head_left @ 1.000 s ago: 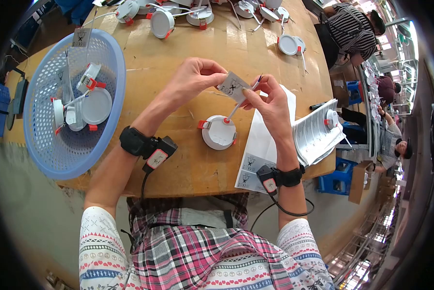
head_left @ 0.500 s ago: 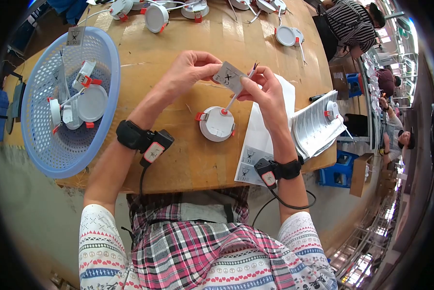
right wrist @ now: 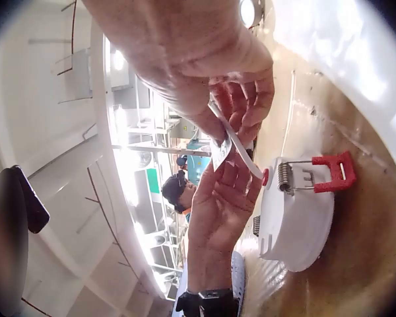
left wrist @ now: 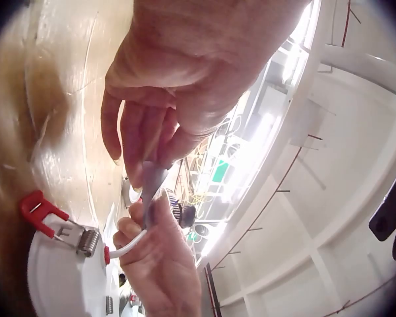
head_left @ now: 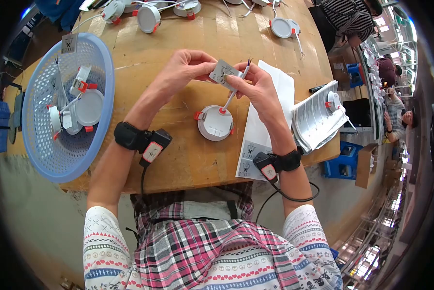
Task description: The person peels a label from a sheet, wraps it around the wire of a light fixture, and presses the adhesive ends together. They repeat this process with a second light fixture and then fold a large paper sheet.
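A small silver label (head_left: 220, 71) printed with a crossed-out bin symbol is held up over the table between both hands. My left hand (head_left: 178, 71) pinches its left edge between thumb and fingertips. With thumb and fingers, my right hand (head_left: 261, 92) grips the label's right side together with a white cable (head_left: 229, 100), whose bare wire ends stick up past the fingers. That cable runs down to a round white downlight (head_left: 216, 126) lying on the table below the hands. Red-tipped spring clips (right wrist: 334, 173) stand at the downlight's sides in the right wrist view.
A blue plastic basket (head_left: 109, 96) with several downlights stands at the left, another label (head_left: 69, 43) on its rim. Right of the hands lie a white label sheet (head_left: 275, 79) and a paper stack (head_left: 313, 121) with a small downlight (head_left: 333, 101) on top. More downlights (head_left: 148, 19) line the far side.
My right thumb has slid further across the label, pressing it beside the cable. The left hand keeps its pinch on the left edge. Both hands have shifted slightly left in view.
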